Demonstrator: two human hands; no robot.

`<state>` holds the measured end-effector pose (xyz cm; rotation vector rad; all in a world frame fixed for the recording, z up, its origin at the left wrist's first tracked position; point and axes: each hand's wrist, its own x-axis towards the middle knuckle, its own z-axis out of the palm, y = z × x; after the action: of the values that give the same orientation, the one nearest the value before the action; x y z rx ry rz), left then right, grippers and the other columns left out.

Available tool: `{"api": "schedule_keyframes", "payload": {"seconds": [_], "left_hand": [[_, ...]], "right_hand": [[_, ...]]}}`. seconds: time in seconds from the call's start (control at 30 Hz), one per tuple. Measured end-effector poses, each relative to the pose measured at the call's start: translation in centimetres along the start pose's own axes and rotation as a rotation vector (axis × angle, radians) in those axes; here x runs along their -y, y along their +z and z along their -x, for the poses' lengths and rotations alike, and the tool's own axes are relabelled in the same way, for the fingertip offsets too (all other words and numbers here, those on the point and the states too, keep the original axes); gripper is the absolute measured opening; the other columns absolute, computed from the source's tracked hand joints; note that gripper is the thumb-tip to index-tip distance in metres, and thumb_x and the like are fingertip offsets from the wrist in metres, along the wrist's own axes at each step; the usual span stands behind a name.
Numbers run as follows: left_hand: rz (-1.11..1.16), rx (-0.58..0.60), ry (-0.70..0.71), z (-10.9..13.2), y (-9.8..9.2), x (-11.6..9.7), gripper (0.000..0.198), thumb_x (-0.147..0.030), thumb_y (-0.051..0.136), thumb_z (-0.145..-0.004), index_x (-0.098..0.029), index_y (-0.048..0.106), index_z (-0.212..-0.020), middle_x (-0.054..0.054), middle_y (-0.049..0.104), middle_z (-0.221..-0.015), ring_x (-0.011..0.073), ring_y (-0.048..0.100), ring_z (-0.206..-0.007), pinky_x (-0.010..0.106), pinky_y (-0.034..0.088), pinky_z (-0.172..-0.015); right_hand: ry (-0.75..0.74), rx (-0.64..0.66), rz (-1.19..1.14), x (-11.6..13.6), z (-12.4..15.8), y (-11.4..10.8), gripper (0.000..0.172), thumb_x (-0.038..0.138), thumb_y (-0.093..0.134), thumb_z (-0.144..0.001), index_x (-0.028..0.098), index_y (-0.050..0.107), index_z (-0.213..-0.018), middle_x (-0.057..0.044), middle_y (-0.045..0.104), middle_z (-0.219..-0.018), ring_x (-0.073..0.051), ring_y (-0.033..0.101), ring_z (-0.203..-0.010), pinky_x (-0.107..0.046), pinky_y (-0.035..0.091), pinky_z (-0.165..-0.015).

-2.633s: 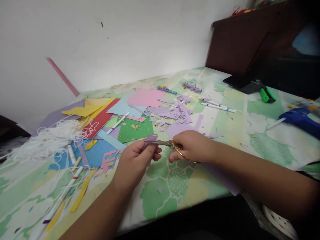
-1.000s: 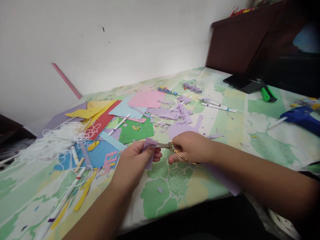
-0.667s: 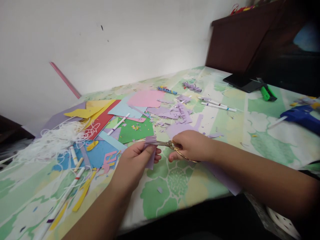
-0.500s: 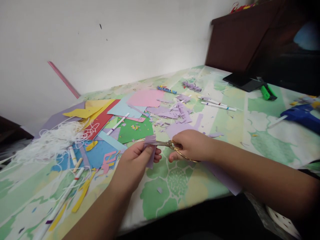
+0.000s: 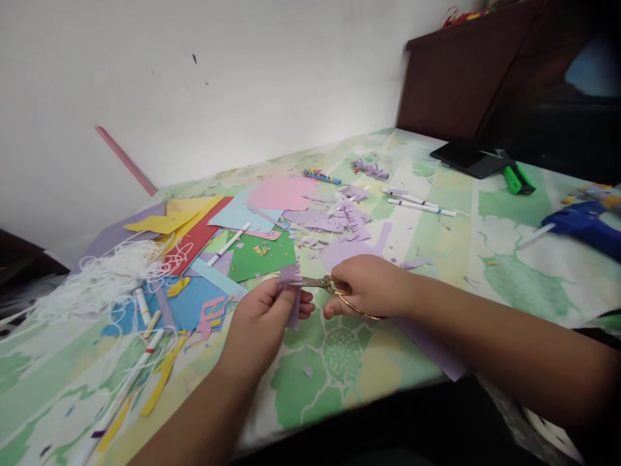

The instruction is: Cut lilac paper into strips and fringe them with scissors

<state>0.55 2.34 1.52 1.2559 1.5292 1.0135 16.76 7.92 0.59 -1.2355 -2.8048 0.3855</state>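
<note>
My left hand pinches a small purple paper strip between thumb and fingers; the strip's upper end is cut into a fringe. My right hand is closed around the gold handles of a pair of scissors. The blades point left and lie across the strip, just above my left thumb. Beyond my hands, fringed purple paper pieces lie on the table among tiny scraps. A green paper sheet with yellow bits on it lies just past my left hand.
A tangle of white string covers the left side, beside red paper and blue paper. White sticks, a black phone, a green-and-black tool and a blue glue gun lie at the right. A wall stands behind.
Both hands hold nearly the same place, with the scissors still across the purple strip. The view has shifted very slightly.
</note>
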Motion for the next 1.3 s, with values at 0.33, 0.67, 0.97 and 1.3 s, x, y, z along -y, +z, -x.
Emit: {"api": "schedule_keyframes", "payload": {"seconds": [0.33,0.67,0.97,1.3], "left_hand": [[-0.039,-0.060,-0.005,0.28,-0.07,-0.51,0.018,-0.030,0.052,-0.067,-0.015,0.059,-0.063,0.002,0.063,-0.057,0.0128,0.058,-0.052,0.024,0.047,-0.052],[0.026,-0.035,-0.033,-0.08,-0.28,-0.08,0.020,-0.033,0.051,-0.067,-0.015,0.060,-0.067,0.002,0.063,-0.058,0.0129,0.058,-0.052,0.025,0.046,-0.052],[-0.038,-0.100,0.006,0.22,-0.18,-0.72,0.017,-0.030,0.051,-0.066,-0.015,0.059,-0.063,0.001,0.061,-0.055,0.0118,0.056,-0.050,0.023,0.044,-0.051],[-0.064,-0.131,-0.003,0.29,-0.03,-0.86,0.015,-0.029,0.054,-0.065,-0.016,0.058,-0.061,-0.001,0.061,-0.053,0.0115,0.056,-0.051,0.022,0.042,-0.050]], "right_hand": [[-0.002,-0.016,0.018,-0.09,-0.18,-0.03,0.060,0.070,0.027,-0.062,0.017,0.053,-0.059,-0.002,0.050,-0.049,-0.010,0.038,-0.044,-0.021,0.021,-0.041],[0.006,-0.056,0.020,-0.46,-0.12,-0.21,0.056,0.068,0.031,-0.063,0.016,0.054,-0.060,-0.001,0.048,-0.050,-0.009,0.035,-0.045,-0.021,0.021,-0.043],[-0.001,-0.037,-0.029,-0.27,-0.03,-0.12,0.056,0.070,0.036,-0.058,0.016,0.053,-0.061,0.000,0.047,-0.051,-0.009,0.034,-0.045,-0.021,0.020,-0.044],[-0.035,-0.065,-0.029,-0.13,-0.10,0.10,0.056,0.069,0.033,-0.060,0.016,0.051,-0.058,0.000,0.047,-0.049,-0.009,0.034,-0.044,-0.020,0.020,-0.042]]}}
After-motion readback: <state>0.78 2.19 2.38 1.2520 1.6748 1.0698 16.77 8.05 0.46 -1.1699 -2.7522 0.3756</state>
